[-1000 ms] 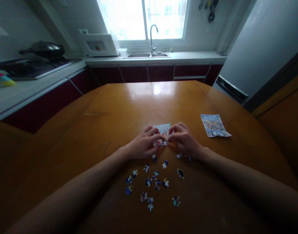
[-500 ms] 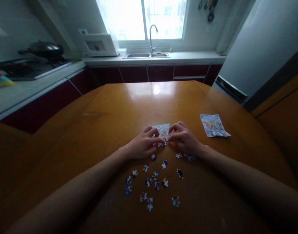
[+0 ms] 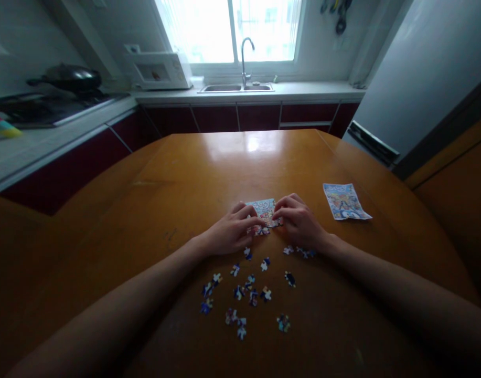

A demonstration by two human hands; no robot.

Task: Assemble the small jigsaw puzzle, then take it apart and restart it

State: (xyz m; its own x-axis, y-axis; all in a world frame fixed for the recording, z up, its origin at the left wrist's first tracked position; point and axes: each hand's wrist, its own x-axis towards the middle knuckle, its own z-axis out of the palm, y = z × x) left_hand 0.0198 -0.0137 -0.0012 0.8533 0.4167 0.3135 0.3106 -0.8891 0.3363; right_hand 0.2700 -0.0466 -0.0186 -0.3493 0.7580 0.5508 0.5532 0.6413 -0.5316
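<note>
A small, partly joined jigsaw puzzle [image 3: 264, 210] lies on the wooden table [image 3: 209, 173] in front of me. My left hand [image 3: 228, 233] rests at its left edge, fingers curled and pressing down on the pieces at its lower edge. My right hand [image 3: 301, 223] holds its right edge, fingers bent onto it. Several loose puzzle pieces [image 3: 246, 294] lie scattered on the table between my forearms, nearer to me.
A printed picture sheet [image 3: 344, 201] lies to the right of my right hand. Behind the table runs a kitchen counter with a sink and tap [image 3: 244, 63], a white microwave [image 3: 157, 71] and a pan on a stove [image 3: 69, 79]. A fridge [image 3: 413, 79] stands at right.
Both hands stay on the joined puzzle; their fingers shift slightly along its lower edge. The loose pieces have not moved.
</note>
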